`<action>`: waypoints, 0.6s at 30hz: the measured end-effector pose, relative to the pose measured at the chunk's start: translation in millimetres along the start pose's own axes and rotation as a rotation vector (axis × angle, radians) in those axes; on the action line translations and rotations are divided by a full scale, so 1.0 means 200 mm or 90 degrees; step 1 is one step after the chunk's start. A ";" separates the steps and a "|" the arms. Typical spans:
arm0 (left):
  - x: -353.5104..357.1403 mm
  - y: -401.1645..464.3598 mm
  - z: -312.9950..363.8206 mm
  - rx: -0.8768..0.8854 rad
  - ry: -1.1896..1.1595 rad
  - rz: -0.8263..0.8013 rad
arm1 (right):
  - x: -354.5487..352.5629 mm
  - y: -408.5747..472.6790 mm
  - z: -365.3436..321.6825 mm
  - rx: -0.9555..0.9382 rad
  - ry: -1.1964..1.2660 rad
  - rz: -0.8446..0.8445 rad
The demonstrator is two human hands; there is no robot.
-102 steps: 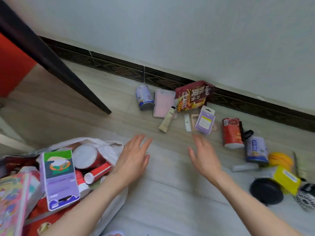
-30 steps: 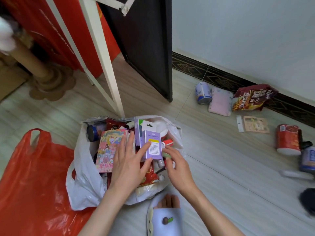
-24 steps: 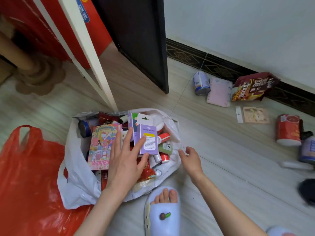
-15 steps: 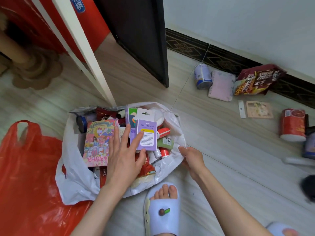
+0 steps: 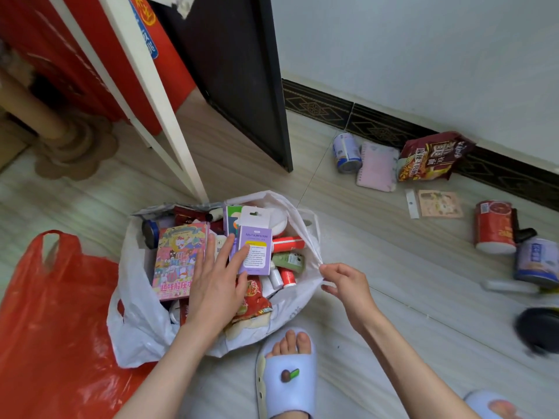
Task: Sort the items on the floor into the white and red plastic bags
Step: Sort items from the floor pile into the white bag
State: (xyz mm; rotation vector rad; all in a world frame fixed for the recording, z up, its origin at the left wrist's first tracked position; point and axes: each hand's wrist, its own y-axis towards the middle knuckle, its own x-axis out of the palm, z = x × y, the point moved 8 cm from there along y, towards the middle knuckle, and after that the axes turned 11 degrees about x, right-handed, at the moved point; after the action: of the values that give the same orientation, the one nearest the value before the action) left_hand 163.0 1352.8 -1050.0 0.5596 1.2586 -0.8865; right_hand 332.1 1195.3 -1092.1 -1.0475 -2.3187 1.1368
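Note:
The white plastic bag (image 5: pixel 136 322) lies open on the floor, full of items. On top sit a purple carded pack (image 5: pixel 255 252) and a pink cartoon box (image 5: pixel 177 261). My left hand (image 5: pixel 217 285) lies flat on the contents, its straight fingers touching the purple pack. My right hand (image 5: pixel 344 282) pinches the bag's right rim. The red plastic bag (image 5: pixel 45 313) lies flat at the lower left. By the wall lie a blue can (image 5: pixel 347 152), a pink notebook (image 5: pixel 376 166), a snack bag (image 5: pixel 429 155), a card (image 5: pixel 440 204) and a red can (image 5: pixel 493 226).
A dark door (image 5: pixel 242 80) and a slanted white frame leg (image 5: pixel 151 95) stand behind the white bag. My foot in a pale slipper (image 5: pixel 286 373) is just below it. Another blue can (image 5: pixel 537 261) and a black round object (image 5: pixel 540 328) lie at the right edge.
The purple pack went from the floor by the wall into the white bag. My right hand left the bag's contents and took hold of its right rim. My left hand stayed on the pack.

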 end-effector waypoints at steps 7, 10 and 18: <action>0.02 0.01 0.00 -0.014 0.001 0.024 | -0.02 0.33 -0.02 0.043 -0.040 0.014; 0.03 0.01 -0.01 -0.015 0.000 0.033 | 0.04 0.47 -0.11 0.077 -0.062 -0.008; 0.03 0.00 0.00 -0.014 -0.023 0.052 | 0.13 0.58 -0.19 0.124 -0.144 -0.029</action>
State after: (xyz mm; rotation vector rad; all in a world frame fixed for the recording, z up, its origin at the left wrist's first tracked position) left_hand 163.7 1351.3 -1056.4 0.5714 1.2031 -0.8100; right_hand 392.3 1281.5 -1160.7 -0.8291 -2.3255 1.4948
